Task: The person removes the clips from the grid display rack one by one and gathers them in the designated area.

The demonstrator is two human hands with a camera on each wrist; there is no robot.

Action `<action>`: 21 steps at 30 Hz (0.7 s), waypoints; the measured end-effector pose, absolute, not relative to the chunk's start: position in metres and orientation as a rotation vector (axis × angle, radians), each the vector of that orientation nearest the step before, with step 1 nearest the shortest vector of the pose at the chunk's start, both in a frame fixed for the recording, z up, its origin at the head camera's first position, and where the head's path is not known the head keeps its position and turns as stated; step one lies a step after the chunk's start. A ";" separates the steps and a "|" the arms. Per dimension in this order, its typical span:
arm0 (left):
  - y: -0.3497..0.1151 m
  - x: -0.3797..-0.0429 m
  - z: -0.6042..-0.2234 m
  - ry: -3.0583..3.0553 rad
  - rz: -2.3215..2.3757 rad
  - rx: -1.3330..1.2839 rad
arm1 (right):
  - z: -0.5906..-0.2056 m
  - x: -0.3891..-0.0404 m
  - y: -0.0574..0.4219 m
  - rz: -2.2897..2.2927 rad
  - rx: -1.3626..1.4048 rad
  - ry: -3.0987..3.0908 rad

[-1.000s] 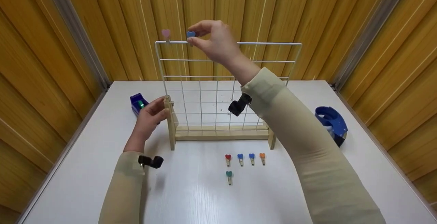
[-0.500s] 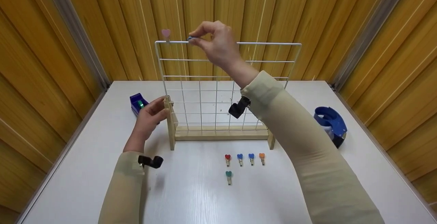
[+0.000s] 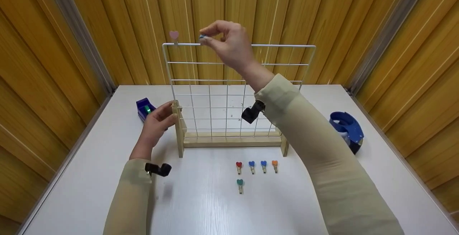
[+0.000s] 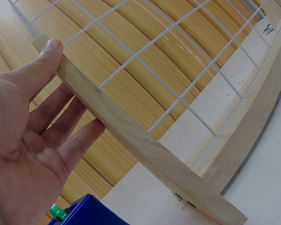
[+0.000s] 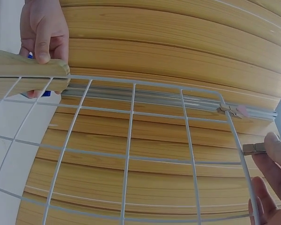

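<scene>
My right hand [image 3: 233, 43] pinches a small wooden clothespin [image 5: 254, 148] with a blue heart between thumb and fingers. Its tip is at the top bar of the white wire grid [image 3: 227, 80]; whether it bites the wire cannot be told. Most of the blue heart is hidden by the fingertips. Just left on the same bar, a clothespin with a pink heart [image 3: 174, 34] stands clipped. My left hand [image 3: 156, 124] grips the left wooden upright [image 4: 117, 112] of the grid's stand, thumb on the near face and fingers behind.
On the white table [image 3: 200, 192], clothespins with red [image 3: 239, 167], blue, orange [image 3: 275, 166] and green [image 3: 240, 186] hearts lie before the stand. A purple-blue tape dispenser [image 3: 142, 105] stands at left, a blue tape dispenser [image 3: 349, 129] at right. Wood-patterned panels [image 3: 236, 9] rise behind.
The blue heart has turned from facing me to nearly edge-on between the fingertips. My right hand has shifted slightly right along the top bar. My left hand keeps its place.
</scene>
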State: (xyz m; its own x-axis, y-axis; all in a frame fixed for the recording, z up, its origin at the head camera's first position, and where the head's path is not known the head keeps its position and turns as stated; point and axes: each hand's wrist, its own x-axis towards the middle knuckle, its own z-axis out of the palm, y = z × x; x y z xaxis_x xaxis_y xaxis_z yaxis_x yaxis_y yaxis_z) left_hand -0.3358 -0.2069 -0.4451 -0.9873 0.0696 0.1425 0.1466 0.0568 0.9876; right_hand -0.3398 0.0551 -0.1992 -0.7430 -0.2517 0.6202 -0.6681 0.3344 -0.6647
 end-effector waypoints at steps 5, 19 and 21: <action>-0.207 -0.336 -0.443 -2.263 -2.098 -0.213 | -0.201 -0.342 0.056 1.448 0.849 -2.154; -0.204 -0.337 -0.444 -2.229 -2.097 -0.238 | -0.221 -0.322 0.088 1.739 1.077 -1.926; -0.204 -0.337 -0.444 -2.212 -2.106 -0.255 | -0.225 -0.317 0.094 1.765 1.075 -1.941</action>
State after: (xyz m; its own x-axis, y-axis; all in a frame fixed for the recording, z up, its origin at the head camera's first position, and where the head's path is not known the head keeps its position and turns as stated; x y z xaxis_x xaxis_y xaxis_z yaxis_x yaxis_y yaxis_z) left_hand -0.3374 -0.2042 -0.4440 -0.9833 0.0673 0.1690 0.1721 0.0433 0.9841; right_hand -0.3166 0.0942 -0.2252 -0.6726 -0.3194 0.6676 -0.6949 -0.0379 -0.7182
